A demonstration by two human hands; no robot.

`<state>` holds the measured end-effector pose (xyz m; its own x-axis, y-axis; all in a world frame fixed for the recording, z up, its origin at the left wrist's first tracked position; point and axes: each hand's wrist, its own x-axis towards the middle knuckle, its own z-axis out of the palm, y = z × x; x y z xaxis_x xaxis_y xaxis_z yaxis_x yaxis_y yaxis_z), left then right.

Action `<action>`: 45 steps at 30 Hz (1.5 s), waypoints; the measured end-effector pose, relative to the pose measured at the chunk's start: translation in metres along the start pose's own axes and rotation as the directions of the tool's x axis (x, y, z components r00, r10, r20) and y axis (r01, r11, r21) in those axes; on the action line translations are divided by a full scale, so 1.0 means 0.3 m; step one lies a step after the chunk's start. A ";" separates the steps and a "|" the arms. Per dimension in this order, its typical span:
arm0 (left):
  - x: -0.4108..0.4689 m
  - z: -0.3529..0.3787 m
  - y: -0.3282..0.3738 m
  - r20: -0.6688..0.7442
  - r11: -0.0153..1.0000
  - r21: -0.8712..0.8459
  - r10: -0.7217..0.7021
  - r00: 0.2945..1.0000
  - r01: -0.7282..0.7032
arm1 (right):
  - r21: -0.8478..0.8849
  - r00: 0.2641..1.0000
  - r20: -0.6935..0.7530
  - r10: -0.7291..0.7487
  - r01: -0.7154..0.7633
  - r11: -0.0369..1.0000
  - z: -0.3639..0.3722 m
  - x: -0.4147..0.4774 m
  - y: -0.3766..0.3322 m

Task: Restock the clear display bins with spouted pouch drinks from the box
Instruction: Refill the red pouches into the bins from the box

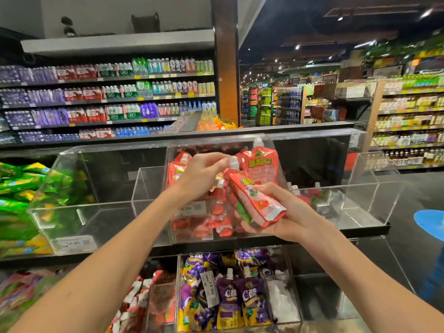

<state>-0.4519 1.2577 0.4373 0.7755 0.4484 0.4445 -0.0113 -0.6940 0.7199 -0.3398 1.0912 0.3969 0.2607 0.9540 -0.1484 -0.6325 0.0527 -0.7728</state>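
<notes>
Over the middle bin [168,159], the right hand [283,212] cups two red pouches [254,198] from below while the left hand [204,174] pinches the front one's spout [233,162] (likely to lift it off singly).

Pouches [204,227] apparently heaped in middle bin [217,140]

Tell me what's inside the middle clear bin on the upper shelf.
Red spouted pouches with white caps, piled against the bin's front wall. The left hand, right hand and the held pouches cover its middle; anything behind them is hidden.
</notes>
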 end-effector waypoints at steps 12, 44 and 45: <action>-0.058 0.002 -0.022 0.429 0.871 -0.233 -0.306 0.850 0.431 | -0.334 0.923 0.331 0.195 -0.079 0.939 -0.010 0.013 0.091; -0.060 0.016 -0.030 -0.394 0.968 0.252 0.122 0.911 -0.021 | -0.379 0.903 -0.078 -0.422 0.365 0.850 0.017 -0.005 -0.030; -0.107 0.028 0.003 -0.350 0.996 0.084 0.062 0.935 -0.035 | -0.409 0.879 -0.078 -0.470 0.402 0.819 0.029 -0.006 -0.015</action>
<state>-0.4716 1.2380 0.4194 0.5035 0.5731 0.6466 0.0146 -0.7539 0.6569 -0.3440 1.0919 0.4060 0.5830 0.7912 0.1847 -0.1155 0.3057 -0.9451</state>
